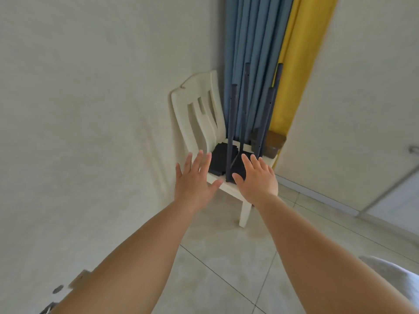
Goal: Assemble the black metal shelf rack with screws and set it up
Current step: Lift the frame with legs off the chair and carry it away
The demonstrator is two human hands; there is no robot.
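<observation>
Both the left hand and the right hand reach forward with spread, empty fingers toward the black metal shelf rack, which stands upside down, legs upward, on the cream plastic chair, probably to take it from both sides.

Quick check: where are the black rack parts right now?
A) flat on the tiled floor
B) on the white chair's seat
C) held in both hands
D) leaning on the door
B: the black rack parts stand on the white chair seat, while the left hand and right hand are spread open and hold nothing.
</observation>
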